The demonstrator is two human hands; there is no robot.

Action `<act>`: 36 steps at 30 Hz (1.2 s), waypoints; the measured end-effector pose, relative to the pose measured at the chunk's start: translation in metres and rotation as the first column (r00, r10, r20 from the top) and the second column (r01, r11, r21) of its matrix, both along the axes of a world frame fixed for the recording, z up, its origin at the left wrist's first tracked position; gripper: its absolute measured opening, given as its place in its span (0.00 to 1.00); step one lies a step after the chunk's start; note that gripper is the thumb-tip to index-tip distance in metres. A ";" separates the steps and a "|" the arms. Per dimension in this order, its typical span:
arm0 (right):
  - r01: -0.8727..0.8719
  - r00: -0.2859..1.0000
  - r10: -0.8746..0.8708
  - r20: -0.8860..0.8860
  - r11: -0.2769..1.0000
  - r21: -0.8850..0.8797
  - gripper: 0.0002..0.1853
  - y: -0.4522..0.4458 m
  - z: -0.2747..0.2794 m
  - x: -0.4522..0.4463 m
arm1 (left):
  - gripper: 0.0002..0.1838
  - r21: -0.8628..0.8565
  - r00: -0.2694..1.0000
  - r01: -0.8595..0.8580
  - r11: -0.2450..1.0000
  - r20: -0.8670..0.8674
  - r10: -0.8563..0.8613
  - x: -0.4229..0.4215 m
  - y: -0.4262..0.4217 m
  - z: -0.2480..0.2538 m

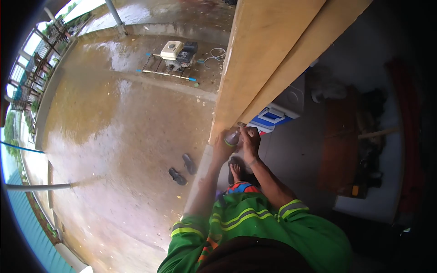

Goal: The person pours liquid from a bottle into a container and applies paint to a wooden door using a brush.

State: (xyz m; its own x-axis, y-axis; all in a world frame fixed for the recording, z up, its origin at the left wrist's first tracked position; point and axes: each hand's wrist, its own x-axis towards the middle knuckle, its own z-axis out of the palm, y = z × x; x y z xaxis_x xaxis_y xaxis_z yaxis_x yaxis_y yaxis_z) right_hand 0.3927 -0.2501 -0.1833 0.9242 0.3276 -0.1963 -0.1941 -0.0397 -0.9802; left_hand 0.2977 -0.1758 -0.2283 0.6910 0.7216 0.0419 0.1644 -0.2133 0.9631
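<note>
My left hand (221, 148) is wrapped round a small clear bottle or jar (232, 136) with a greenish band. Close against it on the right, my right hand (250, 142) has its fingers bent at the top of the container, near a small brownish piece (241, 124). Whether the fingers pinch that piece is too small to tell. Both hands are beside the lower end of a tan wooden door or panel (259, 59).
A blue and white cooler (271, 116) stands just beyond my right hand. Dark sandals (177, 176) lie on the wet ground at left. Farther off is a small engine (178, 54) on a frame. A reddish-brown board (337, 141) is at right.
</note>
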 end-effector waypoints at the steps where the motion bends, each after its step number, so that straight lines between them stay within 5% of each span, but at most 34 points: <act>1: -0.028 0.996 0.030 -0.081 0.999 0.016 0.14 -0.006 0.009 -0.001 | 0.35 0.013 1.000 0.000 1.000 -0.013 0.000 -0.003 -0.002 0.004; 8: -0.129 0.803 0.269 -0.532 0.950 0.285 0.16 -0.039 0.034 -0.008 | 0.28 0.025 0.995 -0.083 0.996 -0.053 0.084 -0.034 -0.012 0.034; 10: -0.108 0.736 0.294 -0.609 0.940 0.323 0.15 -0.043 0.032 -0.011 | 0.36 0.037 0.997 -0.058 0.998 -0.042 0.060 -0.045 -0.013 0.028; 16: -0.017 0.722 0.261 -0.641 0.933 0.360 0.14 -0.062 0.023 0.011 | 0.44 0.049 0.991 -0.119 0.992 -0.047 0.121 -0.075 -0.020 -0.003; 17: 0.032 0.711 0.212 -0.670 0.943 0.332 0.14 -0.068 0.015 0.031 | 0.44 -0.041 0.992 -0.128 0.991 -0.020 0.128 -0.080 -0.024 0.004; 20: 0.110 0.745 0.181 -0.642 0.916 0.386 0.13 -0.091 -0.021 0.112 | 0.46 0.125 0.967 -0.231 0.965 -0.076 0.241 -0.095 -0.043 0.003; 24: 0.162 0.769 0.119 -0.628 0.914 0.371 0.14 -0.103 -0.053 0.217 | 0.47 0.131 0.896 -0.422 0.897 -0.089 0.435 -0.100 -0.077 -0.016; 27: 0.057 0.775 0.228 -0.589 0.903 0.425 0.13 -0.112 -0.091 0.286 | 0.43 0.129 0.835 -0.535 0.835 -0.065 0.546 -0.092 -0.113 -0.005; 30: 0.068 0.749 0.153 -0.644 0.950 0.305 0.13 -0.112 -0.123 0.344 | 0.41 0.100 0.775 -0.612 0.785 -0.121 0.620 -0.083 -0.151 -0.002; 36: -0.194 0.683 0.396 -0.614 0.908 0.370 0.15 -0.113 -0.104 0.391 | 0.45 -0.031 0.604 -0.781 0.623 -0.291 0.742 -0.055 -0.221 0.015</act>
